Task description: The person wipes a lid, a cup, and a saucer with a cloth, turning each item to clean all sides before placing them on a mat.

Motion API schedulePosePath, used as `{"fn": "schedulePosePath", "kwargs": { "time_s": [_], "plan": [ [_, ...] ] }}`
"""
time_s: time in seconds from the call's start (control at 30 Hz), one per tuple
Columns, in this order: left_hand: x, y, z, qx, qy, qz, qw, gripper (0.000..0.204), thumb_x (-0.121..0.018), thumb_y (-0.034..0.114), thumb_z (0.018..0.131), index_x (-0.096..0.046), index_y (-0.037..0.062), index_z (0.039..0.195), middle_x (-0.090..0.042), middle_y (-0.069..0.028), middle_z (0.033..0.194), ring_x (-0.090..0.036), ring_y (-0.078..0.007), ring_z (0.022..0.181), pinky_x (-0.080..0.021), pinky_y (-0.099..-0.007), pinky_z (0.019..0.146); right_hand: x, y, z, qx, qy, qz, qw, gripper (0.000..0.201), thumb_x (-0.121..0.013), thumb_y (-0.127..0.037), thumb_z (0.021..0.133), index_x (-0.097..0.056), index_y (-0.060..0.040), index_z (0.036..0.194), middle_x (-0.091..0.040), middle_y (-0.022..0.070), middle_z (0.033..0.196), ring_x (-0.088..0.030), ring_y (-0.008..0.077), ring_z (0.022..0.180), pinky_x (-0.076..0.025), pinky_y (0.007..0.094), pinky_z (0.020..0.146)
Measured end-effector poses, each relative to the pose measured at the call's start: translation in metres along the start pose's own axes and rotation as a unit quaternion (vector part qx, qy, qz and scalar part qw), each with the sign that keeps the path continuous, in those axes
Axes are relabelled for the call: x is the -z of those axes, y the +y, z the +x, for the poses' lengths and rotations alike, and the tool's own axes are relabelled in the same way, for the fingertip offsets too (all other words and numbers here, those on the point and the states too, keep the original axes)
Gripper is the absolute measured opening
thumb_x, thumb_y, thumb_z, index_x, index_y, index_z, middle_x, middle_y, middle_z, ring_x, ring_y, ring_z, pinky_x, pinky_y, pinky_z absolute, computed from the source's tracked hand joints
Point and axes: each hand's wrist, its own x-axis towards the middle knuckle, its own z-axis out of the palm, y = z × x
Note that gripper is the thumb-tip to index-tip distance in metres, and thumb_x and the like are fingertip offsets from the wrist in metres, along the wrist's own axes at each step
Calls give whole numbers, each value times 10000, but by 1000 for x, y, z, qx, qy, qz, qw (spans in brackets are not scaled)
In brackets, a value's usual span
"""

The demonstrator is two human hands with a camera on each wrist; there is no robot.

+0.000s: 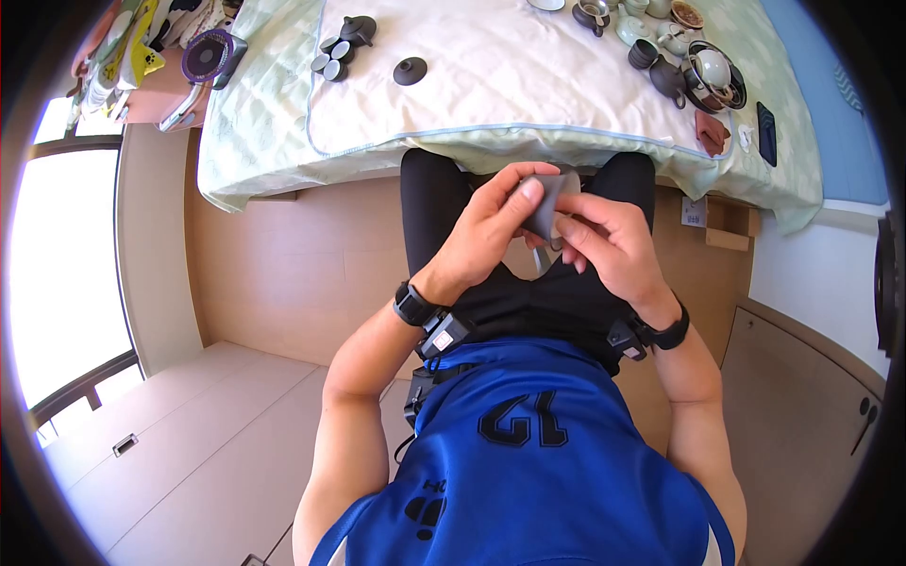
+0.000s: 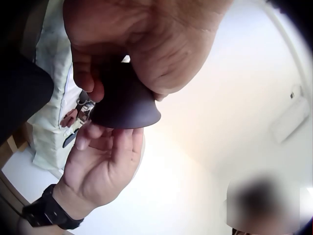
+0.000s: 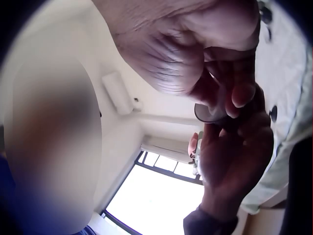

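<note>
Quilted bed (image 1: 264,113) ahead, shirt (image 1: 528,453) numbered 12, both hands (image 1: 491,231) (image 1: 613,241) clamped on dark cup (image 1: 550,203).

Open room is lying between the person's lap and the bed edge (image 1: 528,141), where both hands are working (nothing is crowding them there). Ahead on the white pad (image 1: 491,66), a dark teapot (image 1: 358,29), small cups (image 1: 332,62) and a lid (image 1: 410,71) are blocking the left side, while crowded teaware (image 1: 679,52) is filling the right; the middle is staying passable.
</note>
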Motion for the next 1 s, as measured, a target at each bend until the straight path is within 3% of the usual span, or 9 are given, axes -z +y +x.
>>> {"fn": "schedulePosePath", "kwargs": {
  "time_s": [0.13,0.23,0.43,0.53,0.63,0.77,0.83,0.93,1.0],
  "plan": [
    [7,-9,3,96,-7,-182,978,450,-440,430,1163,-605,51,1340,-678,-39,1027,-616,-113,748,-528,-266,630,3,-12,-1,246,20,-285,926,296,-681,68,899,-699,40,1193,-715,140,1122,-720,302,895,-576,367,747],
    [12,-18,6,139,-22,-201,970,454,-462,493,1143,-656,91,1225,-704,-11,923,-627,-105,696,-489,-265,572,14,-10,1,256,-64,-297,918,341,-699,93,822,-704,29,1157,-697,140,1137,-692,364,980,-575,396,810],
    [2,-12,2,219,21,-153,964,452,-539,522,1110,-618,85,1027,-591,-8,719,-537,-115,508,-389,-244,447,16,0,14,320,-169,-393,845,304,-718,-34,794,-718,11,1094,-705,111,1070,-667,301,947,-574,400,807],
    [8,-16,1,228,10,-132,964,449,-537,515,1111,-618,80,1039,-572,2,701,-525,-109,492,-367,-240,421,5,1,15,386,-135,-451,793,269,-709,-105,804,-716,4,1050,-705,96,1033,-654,265,940,-576,386,797],
    [6,-10,1,231,21,-106,967,444,-524,503,1118,-627,74,1073,-557,10,682,-512,-101,478,-353,-238,409,-4,4,7,379,-87,-516,764,237,-706,-125,811,-709,-5,1015,-707,88,1040,-655,239,896,-578,367,769],
    [4,-10,0,211,17,-100,972,408,-480,453,1149,-634,75,1143,-558,18,681,-479,-76,467,-352,-217,414,-10,19,8,362,-44,-466,806,216,-718,-104,810,-709,-12,1005,-718,92,1011,-692,245,830,-578,369,676],
    [1,-15,-2,150,32,-50,987,407,-480,437,1152,-630,65,1222,-576,15,751,-487,-67,515,-368,-215,447,-12,28,12,368,-4,-417,831,188,-718,-83,827,-708,-13,1002,-723,98,936,-709,262,772,-576,372,633],
    [-1,-21,-2,71,43,28,996,389,-492,391,1155,-606,61,1328,-599,7,855,-522,-61,616,-420,-216,527,-10,40,12,248,18,-337,908,88,-693,-32,907,-715,4,983,-743,123,865,-745,234,747,-579,338,636],
    [-2,-23,-4,27,52,72,996,377,-526,355,1146,-586,59,1373,-609,3,913,-546,-59,692,-458,-219,595,-16,35,10,113,29,-185,976,68,-667,-23,962,-723,14,970,-765,119,868,-742,190,737,-574,305,646]
  ]
}}
